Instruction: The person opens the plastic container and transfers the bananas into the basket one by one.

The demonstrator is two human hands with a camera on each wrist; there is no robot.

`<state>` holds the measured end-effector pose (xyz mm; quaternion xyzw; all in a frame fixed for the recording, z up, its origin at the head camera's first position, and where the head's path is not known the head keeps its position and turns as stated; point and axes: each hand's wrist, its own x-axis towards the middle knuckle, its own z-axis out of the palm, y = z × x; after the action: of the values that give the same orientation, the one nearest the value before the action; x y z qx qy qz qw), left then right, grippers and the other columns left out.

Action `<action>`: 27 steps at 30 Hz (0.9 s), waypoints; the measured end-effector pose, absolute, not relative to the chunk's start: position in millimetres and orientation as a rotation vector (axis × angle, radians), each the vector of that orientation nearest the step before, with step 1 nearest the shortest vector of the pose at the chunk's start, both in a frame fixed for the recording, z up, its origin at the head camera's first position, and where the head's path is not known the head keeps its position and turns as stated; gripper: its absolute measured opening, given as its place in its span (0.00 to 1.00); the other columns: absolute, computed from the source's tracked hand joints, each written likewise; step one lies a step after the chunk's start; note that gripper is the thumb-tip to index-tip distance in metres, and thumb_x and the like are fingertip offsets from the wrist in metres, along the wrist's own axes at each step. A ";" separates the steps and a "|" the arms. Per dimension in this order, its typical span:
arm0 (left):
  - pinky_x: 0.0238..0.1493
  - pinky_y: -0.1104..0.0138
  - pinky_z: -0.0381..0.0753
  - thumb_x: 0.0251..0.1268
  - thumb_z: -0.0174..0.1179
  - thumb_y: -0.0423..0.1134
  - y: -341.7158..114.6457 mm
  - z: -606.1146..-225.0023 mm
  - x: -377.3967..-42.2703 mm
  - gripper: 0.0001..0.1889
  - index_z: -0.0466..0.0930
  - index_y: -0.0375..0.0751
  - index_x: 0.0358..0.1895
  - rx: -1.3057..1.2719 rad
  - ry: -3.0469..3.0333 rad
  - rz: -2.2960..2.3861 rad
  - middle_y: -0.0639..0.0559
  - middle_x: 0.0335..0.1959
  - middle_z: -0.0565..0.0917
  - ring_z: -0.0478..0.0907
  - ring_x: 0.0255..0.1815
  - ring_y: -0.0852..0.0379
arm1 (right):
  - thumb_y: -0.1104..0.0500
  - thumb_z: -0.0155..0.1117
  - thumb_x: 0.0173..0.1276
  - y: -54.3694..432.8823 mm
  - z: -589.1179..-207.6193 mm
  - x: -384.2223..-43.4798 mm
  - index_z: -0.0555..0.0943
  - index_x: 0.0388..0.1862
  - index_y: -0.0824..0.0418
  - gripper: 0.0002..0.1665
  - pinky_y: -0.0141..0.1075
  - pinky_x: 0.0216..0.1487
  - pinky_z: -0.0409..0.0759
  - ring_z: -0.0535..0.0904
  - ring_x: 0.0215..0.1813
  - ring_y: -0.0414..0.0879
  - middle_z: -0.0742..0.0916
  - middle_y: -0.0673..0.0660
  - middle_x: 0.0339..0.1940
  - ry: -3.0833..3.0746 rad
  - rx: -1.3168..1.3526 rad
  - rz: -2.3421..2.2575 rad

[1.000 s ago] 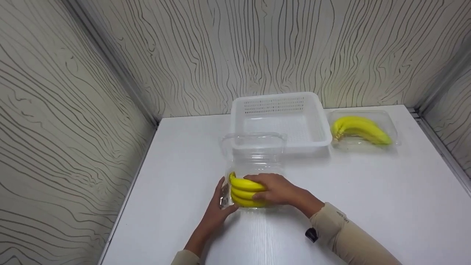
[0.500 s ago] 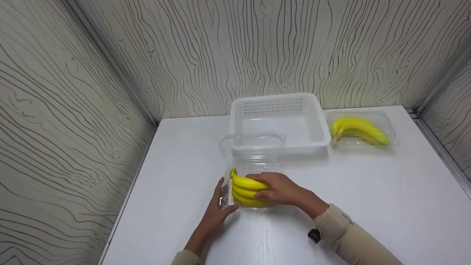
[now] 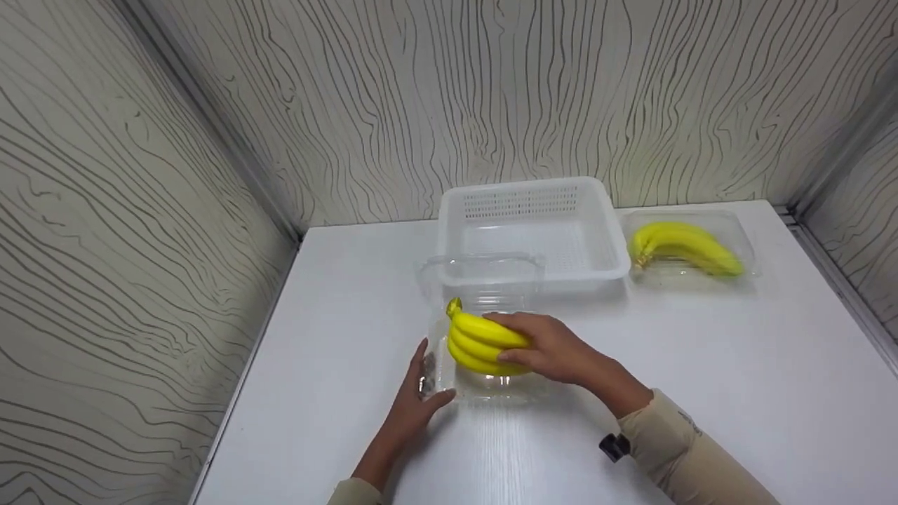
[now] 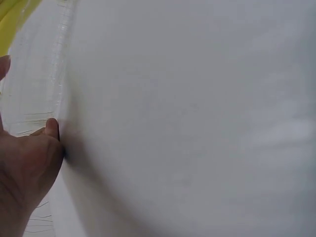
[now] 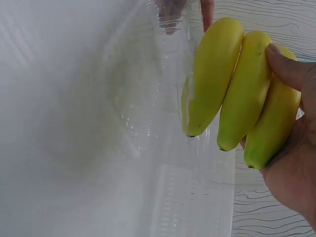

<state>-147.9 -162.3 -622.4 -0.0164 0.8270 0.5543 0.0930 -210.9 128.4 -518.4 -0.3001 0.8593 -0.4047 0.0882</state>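
A bunch of yellow bananas is gripped in my right hand, stem end to the left and a little raised. It is tilted above the base of a clear plastic clamshell box, whose lid stands open at the back. In the right wrist view the banana tips show greenish ends, with the thumb across the bunch. My left hand holds the box's left end, thumb at the front corner and fingers along the side. The left wrist view shows only part of that hand.
Behind the lid stands a white perforated basket against the patterned wall. To its right lies a second clear box with bananas in it. All rest on a white table.
My right hand has lifted the bunch of bananas up from the box base, moving it slightly back and right. The left hand and the box have stayed in place.
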 end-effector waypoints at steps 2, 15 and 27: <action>0.85 0.32 0.53 0.68 0.69 0.53 -162.0 -622.2 -147.3 0.52 0.45 0.66 0.89 -0.031 2.462 1.655 0.44 0.91 0.51 0.48 0.91 0.35 | 0.45 0.73 0.73 131.0 -513.8 -209.5 0.74 0.79 0.35 0.37 0.41 0.56 0.80 0.79 0.49 0.42 0.88 0.43 0.56 2.554 -0.890 -1.232; 0.84 0.30 0.53 0.70 0.66 0.53 -159.2 -619.7 -145.4 0.46 0.51 0.65 0.87 -0.046 2.512 1.565 0.45 0.90 0.54 0.50 0.91 0.35 | 0.45 0.75 0.71 146.0 -492.2 -202.0 0.75 0.77 0.33 0.37 0.36 0.52 0.80 0.78 0.46 0.40 0.86 0.41 0.48 2.580 -0.941 -1.316; 0.85 0.32 0.53 0.68 0.67 0.50 -163.7 -618.4 -148.1 0.46 0.55 0.60 0.87 -0.097 2.557 1.573 0.43 0.89 0.57 0.51 0.90 0.34 | 0.46 0.74 0.72 166.3 -477.1 -189.9 0.74 0.78 0.33 0.37 0.35 0.56 0.81 0.80 0.50 0.41 0.87 0.40 0.59 2.542 -0.909 -1.371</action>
<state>-148.1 -163.7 -618.4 -0.0321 0.8493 0.5225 0.0686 -189.9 166.3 -477.1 -0.2997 0.8383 -0.4520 0.0569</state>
